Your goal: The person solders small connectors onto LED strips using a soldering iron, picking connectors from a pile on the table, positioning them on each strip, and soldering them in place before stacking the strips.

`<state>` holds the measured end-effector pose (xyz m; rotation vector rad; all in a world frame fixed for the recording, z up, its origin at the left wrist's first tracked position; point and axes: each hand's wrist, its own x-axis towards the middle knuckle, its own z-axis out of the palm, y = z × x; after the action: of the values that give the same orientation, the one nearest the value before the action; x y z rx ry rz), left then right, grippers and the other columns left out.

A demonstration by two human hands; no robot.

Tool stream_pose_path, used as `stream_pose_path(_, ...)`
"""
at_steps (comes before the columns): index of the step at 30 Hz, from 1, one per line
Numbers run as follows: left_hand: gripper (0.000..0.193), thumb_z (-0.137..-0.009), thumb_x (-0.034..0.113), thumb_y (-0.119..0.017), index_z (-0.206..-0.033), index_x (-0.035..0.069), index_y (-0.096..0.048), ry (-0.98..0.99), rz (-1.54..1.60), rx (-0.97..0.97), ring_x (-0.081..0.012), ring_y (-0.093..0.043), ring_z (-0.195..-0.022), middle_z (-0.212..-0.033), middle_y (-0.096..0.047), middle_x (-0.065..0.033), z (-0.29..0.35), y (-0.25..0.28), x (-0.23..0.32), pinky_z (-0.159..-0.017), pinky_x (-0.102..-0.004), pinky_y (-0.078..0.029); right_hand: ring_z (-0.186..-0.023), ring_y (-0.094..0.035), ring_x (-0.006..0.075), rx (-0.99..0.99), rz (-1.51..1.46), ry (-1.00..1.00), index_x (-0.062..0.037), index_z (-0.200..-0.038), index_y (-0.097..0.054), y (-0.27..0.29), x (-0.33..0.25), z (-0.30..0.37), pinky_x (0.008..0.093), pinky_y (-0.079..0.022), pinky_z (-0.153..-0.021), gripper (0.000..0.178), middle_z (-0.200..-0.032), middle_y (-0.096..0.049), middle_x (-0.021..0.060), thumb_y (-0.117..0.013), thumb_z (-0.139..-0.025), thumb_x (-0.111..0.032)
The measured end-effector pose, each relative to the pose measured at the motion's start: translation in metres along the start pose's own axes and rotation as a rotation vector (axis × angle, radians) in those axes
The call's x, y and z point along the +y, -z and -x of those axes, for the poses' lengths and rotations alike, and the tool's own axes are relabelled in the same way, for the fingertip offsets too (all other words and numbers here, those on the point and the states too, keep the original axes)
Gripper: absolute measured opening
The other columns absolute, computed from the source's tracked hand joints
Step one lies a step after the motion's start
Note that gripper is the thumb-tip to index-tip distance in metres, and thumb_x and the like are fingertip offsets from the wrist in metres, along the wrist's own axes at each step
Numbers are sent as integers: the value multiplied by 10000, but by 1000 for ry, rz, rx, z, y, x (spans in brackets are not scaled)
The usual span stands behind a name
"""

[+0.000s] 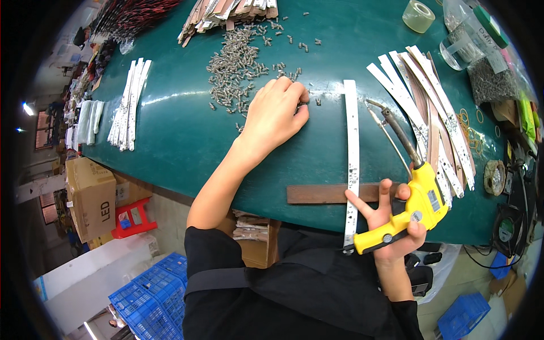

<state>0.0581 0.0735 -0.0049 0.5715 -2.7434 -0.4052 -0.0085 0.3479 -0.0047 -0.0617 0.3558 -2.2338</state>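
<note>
My right hand (391,221) is wrapped around the handle of a yellow soldering gun (426,195), whose metal tip and thin wire guide point away from me. One finger of that hand reaches out to a narrow white circuit-board strip (351,141). This strip lies across a flat brown bar (314,194) near the table's front edge. Left of the strip, my left hand (275,110) is closed, thumb and fingers pinched low over the table. What it pinches is too small to make out. Beside its knuckles spreads a pile of small metal connectors (231,68).
More white strips lie fanned at right (436,107), with a smaller bundle (130,105) at left and a strip stack (226,12) at the back. A clear tape roll (418,17), plastic jar (462,48), solder-like reel (494,177) and rubber bands (469,133) line the right side.
</note>
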Motion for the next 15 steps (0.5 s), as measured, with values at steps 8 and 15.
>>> stream_pose_path(8, 117, -726, 49, -635, -836, 51, -596, -28, -62, 61, -242, -569, -804, -825, -573, -65, 5, -1, 0, -733, -356, -471, -1232, -415, 237, -145, 87, 18, -137, -1412, -272, -15, -19, -2, 805, -108, -1013, 769, -1048, -487, -9, -588, -711, -152)
stream_pose_path(15, 124, -739, 46, -632, -849, 42, -575, -85, -59, 99, -261, -569, -800, -817, -563, -85, 1, -7, 0, -730, -361, -463, -1267, -416, 281, -130, -42, 12, -85, -1326, -388, -1, -7, -19, 787, -189, -1004, 660, -1097, -547, 76, -595, -700, -123)
